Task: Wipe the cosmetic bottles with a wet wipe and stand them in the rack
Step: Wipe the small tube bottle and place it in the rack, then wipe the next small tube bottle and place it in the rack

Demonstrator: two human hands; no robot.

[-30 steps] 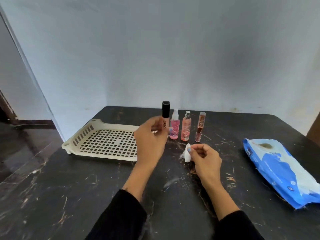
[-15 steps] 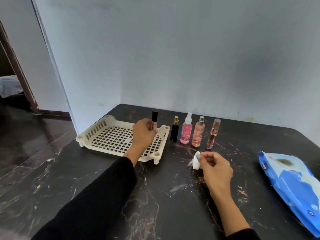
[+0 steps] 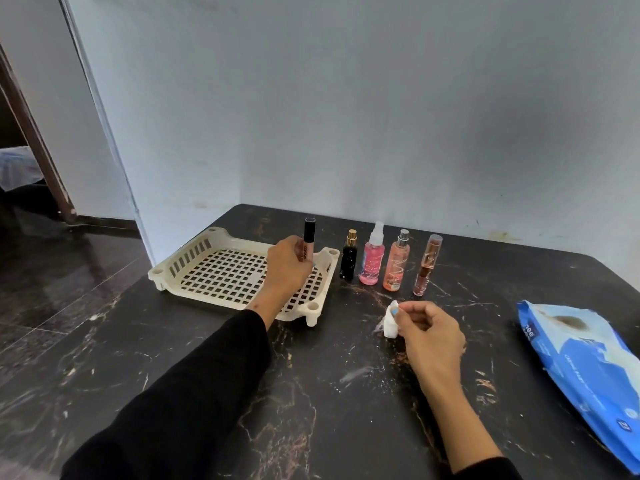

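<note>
Over the right end of the cream slotted rack [image 3: 221, 268], in the head view, the left hand [image 3: 287, 268] grips a black-capped lip gloss tube [image 3: 308, 244] upright, fingers curled round its lower half, the cap standing clear above the knuckles. A second ago that hand held the tube up in front of the row of bottles, level with the right hand; half a second ago it had swung left above the rack, and now it sits low over the rack floor. I judge the tube is wiped and about to be stood in place, though whether its base touches the grid is hidden by the hand. The move has also uncovered the dark bottle that the hand hid a second ago.

The right hand [image 3: 427, 336] has hardly moved: it hovers nearer the person than the row, thumb and forefinger pinching a small folded wet wipe [image 3: 390, 324], the other fingers loosely curled.

Counted: one tube in the left hand; four bottles between and beyond the two hands, namely a black bottle with gold cap [image 3: 348, 259], a pink spray bottle [image 3: 372, 259], a peach spray bottle [image 3: 397, 263] and a clear-capped gloss tube [image 3: 427, 266]; one rack; one wipe; one blue wipes pack [image 3: 581, 368] well to the right of the right hand on the black marble table [image 3: 311, 410]. So four remain to wipe, by my reckoning
</note>
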